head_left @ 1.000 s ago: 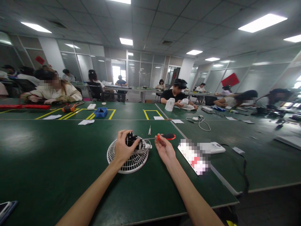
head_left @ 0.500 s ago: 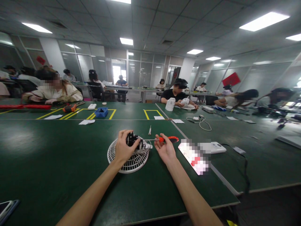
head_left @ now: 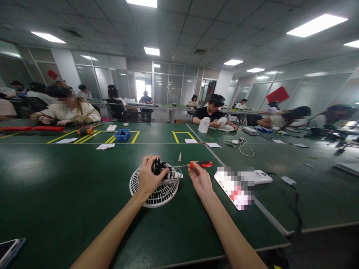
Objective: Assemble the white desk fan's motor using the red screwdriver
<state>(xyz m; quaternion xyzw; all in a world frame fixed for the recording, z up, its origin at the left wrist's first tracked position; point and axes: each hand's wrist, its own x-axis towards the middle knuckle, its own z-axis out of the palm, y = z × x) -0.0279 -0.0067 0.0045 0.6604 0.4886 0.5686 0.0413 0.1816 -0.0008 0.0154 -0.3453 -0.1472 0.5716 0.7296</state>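
Observation:
My left hand (head_left: 150,176) is wrapped round a black fan motor (head_left: 159,166), which rests over a round white fan grille (head_left: 162,197) on the green table. White wires and a small white part (head_left: 177,175) lie at the motor's right side. In my right hand (head_left: 199,177), the fingers grip the red and black handle of a screwdriver (head_left: 202,164). Its shaft points left, with the tip at the motor; the exact contact point is too small to make out. A small pale screwdriver-like tool (head_left: 180,156) lies just beyond.
A lit phone-like screen (head_left: 231,188) and a white power bank (head_left: 259,177) with a black cable lie to the right. A blue bin (head_left: 122,135), paper slips (head_left: 105,146) and a coiled white cable (head_left: 244,146) sit farther back. Several people work at tables beyond.
The screwdriver handle has turned in my right hand, and its fingers have shifted along with it. My left hand keeps its hold on the motor. The whole view has shifted slightly.

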